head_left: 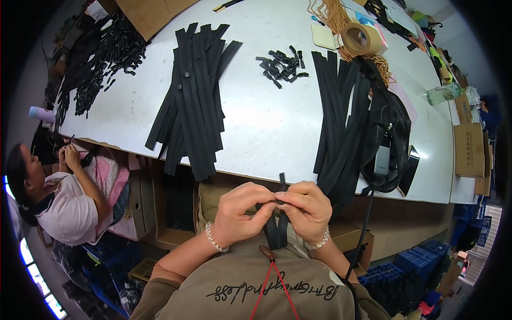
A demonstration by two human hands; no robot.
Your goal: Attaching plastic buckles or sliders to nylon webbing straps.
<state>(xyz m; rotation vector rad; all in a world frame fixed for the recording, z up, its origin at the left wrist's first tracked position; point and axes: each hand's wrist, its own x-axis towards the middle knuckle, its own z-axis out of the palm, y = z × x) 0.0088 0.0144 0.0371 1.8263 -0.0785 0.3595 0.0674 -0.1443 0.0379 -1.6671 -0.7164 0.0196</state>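
Observation:
My left hand [246, 212] and my right hand [305, 209] meet in front of my chest, just off the table's near edge. Both are closed in a pinch on a black zipper strip [276, 237], whose lower part hangs in a loop below my fingers. A short end of it sticks up between the hands. What lies right between the fingertips is mostly hidden. On the white table, a pile of long black zipper strips [194, 106] lies to the left, and another bundle of black strips [333, 106] lies to the right. Small black zipper pulls [282, 65] are heaped between them.
A tape roll [360, 38] sits by tan cords at the back right. Near the right edge are a black mesh bag [392, 122] and a phone [409, 170]. Black cords [109, 53] heap at the far left. A co-worker [64, 200] sits at left.

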